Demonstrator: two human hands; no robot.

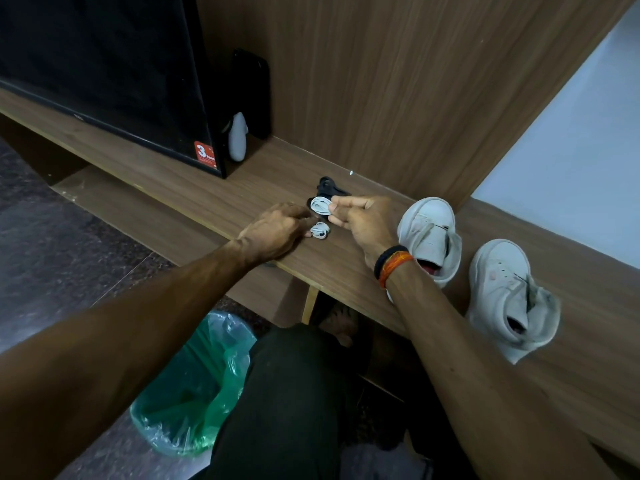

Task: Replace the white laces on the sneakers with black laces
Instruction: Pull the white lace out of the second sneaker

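1. Nearest, your knee and a green bag sit below the shelf; neither matters to the job.
2. Your right hand pinches a coiled white lace between thumb and fingers, lifted just above the shelf.
3. Your left hand rests knuckles-up on the shelf, fingertips curled at a second, smaller white coil; you cannot tell from here whether it grips that coil or only touches it.
4. Both sneakers stand to your right on the shelf, toes pointing away, tongues loose and eyelets bare, so the white laces look to be out already.
5. My reading: you are at the changeover, putting the old laces aside.
6. Next you need the black laces, a dark bundle lying just behind the held coil, touching or nearly so. Drop the white coils clear of them, then free one black end and find its tip.
7. Expect the black bundle to be limp and tangled; tease it apart before threading the nearer sneaker's lowest eyelets.
8. Farthest back stands a dark screen with a red sticker.
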